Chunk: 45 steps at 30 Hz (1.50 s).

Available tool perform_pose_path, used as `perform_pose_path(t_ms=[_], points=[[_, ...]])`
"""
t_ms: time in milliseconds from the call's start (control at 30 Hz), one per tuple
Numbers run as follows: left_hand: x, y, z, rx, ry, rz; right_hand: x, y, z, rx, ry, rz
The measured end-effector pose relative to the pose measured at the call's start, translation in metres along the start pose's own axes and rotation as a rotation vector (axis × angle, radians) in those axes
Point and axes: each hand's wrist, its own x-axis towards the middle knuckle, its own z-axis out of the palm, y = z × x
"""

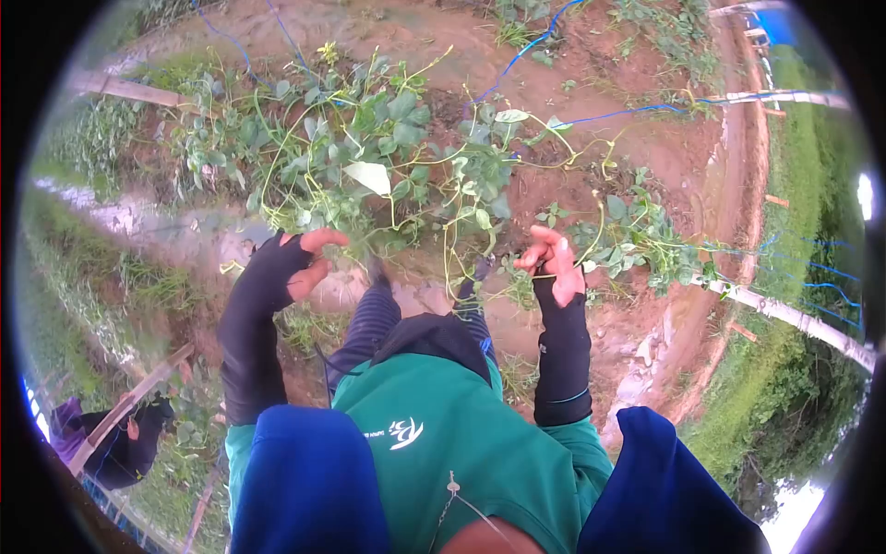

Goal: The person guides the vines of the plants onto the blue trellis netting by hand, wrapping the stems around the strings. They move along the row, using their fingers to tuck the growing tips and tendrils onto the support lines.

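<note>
Leafy vines (388, 138) spread over the soil in front of me, with thin curling stems. My left hand (314, 263), in a dark sleeve that covers part of the palm, is at the lower left edge of the vines, fingers bent towards the leaves; whether anything is between them is too small to tell. To the right, my right hand (556, 263) is raised palm up with its fingers curled and partly apart, beside a thin upright stem (598, 226). Nothing can be made out in it. Another leafy clump (641, 240) grows just right of that hand.
Blue string (526, 51) runs above and through the vines. Wooden poles stand at the right (794, 319) and upper left (120, 88). Muddy wet ground (628, 369) lies around my feet. Another person in dark clothing (129, 443) is at the lower left, behind a pole.
</note>
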Motion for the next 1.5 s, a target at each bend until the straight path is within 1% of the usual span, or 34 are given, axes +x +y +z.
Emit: perform_pose_path(t_ms=[33, 100, 167, 233, 267, 300, 333, 367, 400, 433, 467, 500, 533, 567, 633, 700, 767, 833, 867, 900, 967, 1000, 1033, 1100, 1133, 1167, 1233, 1267, 1300, 1333, 1367, 1433, 1467, 1500], points=[[0.000, 0.011, -0.003, 0.062, 0.036, -0.060, 0.001, -0.026, 0.006, -0.084, 0.004, -0.080], [0.011, 0.043, -0.006, 0.120, 0.076, 0.017, 0.004, -0.067, 0.021, -0.229, 0.015, -0.204], [0.024, 0.085, 0.001, 0.028, 0.131, 0.183, 0.011, -0.097, 0.034, -0.370, -0.046, -0.339], [0.047, 0.119, 0.021, 0.032, 0.158, 0.387, 0.013, -0.123, 0.058, -0.451, -0.108, -0.396], [0.055, 0.140, 0.028, -0.023, 0.079, 0.402, 0.011, -0.136, 0.071, -0.542, -0.144, -0.434], [0.062, 0.158, 0.032, -0.076, 0.000, 0.417, 0.006, -0.146, 0.084, -0.540, -0.133, -0.452], [0.077, 0.164, 0.040, -0.063, 0.001, 0.433, 0.002, -0.155, 0.097, -0.511, -0.145, -0.281], [0.098, 0.160, 0.055, -0.038, 0.025, 0.511, -0.002, -0.161, 0.103, -0.479, -0.157, -0.108], [0.116, 0.157, 0.066, -0.015, 0.048, 0.589, -0.001, -0.163, 0.101, -0.479, -0.150, -0.124], [0.130, 0.157, 0.071, -0.008, 0.050, 0.603, 0.003, -0.162, 0.095, -0.630, -0.207, -0.307], [0.142, 0.156, 0.075, -0.088, 0.169, 0.755, 0.004, -0.161, 0.090, -0.781, -0.263, -0.490], [0.148, 0.159, 0.075, -0.170, 0.287, 0.905, -0.001, -0.163, 0.081, -0.783, -0.257, -0.501], [0.139, 0.168, 0.062, -0.153, 0.159, 0.668, -0.013, -0.165, 0.068, -0.975, -0.102, -0.785], [0.132, 0.174, 0.054, -0.145, 0.160, 0.678, -0.023, -0.165, 0.055, -1.156, 0.067, -1.068], [0.123, 0.181, 0.044, -0.282, 0.104, 0.345, -0.041, -0.138, 0.014, -0.690, 0.101, -0.590], [0.125, 0.178, 0.039, -0.295, 0.092, 0.324, -0.029, -0.085, -0.042, -0.544, 0.047, -0.095], [0.124, 0.176, 0.037, -0.345, 0.071, 0.311, -0.016, -0.038, -0.057, -0.496, -0.093, 0.469], [0.126, 0.178, 0.038, -0.333, 0.063, 0.302, -0.004, 0.009, -0.059, -0.115, -0.192, 0.624], [0.127, 0.181, 0.039, -0.327, 0.055, 0.303, 0.005, 0.030, -0.059, 0.049, -0.090, 0.583], [0.128, 0.183, 0.039, -0.321, 0.053, 0.310, 0.015, 0.042, -0.056, 0.053, -0.089, 0.575], [0.128, 0.183, 0.039, -0.127, 0.042, 0.370, 0.037, 0.058, -0.053, 0.440, 0.382, 0.219], [0.128, 0.180, 0.041, -0.095, 0.056, 0.387, 0.053, 0.064, -0.061, 0.610, 0.447, 0.156], [0.125, 0.181, 0.039, -0.084, 0.057, 0.393, 0.061, 0.061, -0.065, 0.618, 0.442, 0.148], [0.119, 0.182, 0.037, 0.025, 0.036, 0.415, 0.067, 0.051, -0.069, 0.565, 0.228, -0.135], [0.116, 0.184, 0.036, 0.016, 0.028, 0.375, 0.068, 0.043, -0.070, 0.560, 0.125, -0.191], [0.116, 0.186, 0.034, 0.015, 0.034, 0.376, 0.069, 0.037, -0.068, 0.557, 0.119, -0.192], [0.115, 0.189, 0.032, 0.135, 0.031, 0.380, 0.067, 0.020, -0.054, 0.138, 0.239, -0.324], [0.117, 0.189, 0.033, 0.132, 0.037, 0.377, 0.061, 0.014, -0.041, -0.017, 0.295, -0.457], [0.120, 0.190, 0.034, 0.272, 0.084, 0.442, 0.051, 0.002, -0.029, -0.019, 0.290, -0.456], [0.123, 0.192, 0.036, 0.414, 0.129, 0.507, 0.040, -0.010, -0.018, -0.245, 0.266, -0.617], [0.124, 0.197, 0.037, 0.415, 0.130, 0.507, 0.036, -0.016, -0.013, -0.473, 0.239, -0.776], [0.125, 0.213, 0.041, 0.586, 0.176, 0.697, 0.044, -0.012, -0.015, -0.516, 0.206, -0.828], [0.127, 0.224, 0.043, 0.586, 0.177, 0.696, 0.049, -0.010, -0.019, -0.560, 0.174, -0.877], [0.130, 0.237, 0.045, 0.671, 0.057, 0.585, 0.055, -0.005, -0.024, -0.561, 0.172, -0.873]])
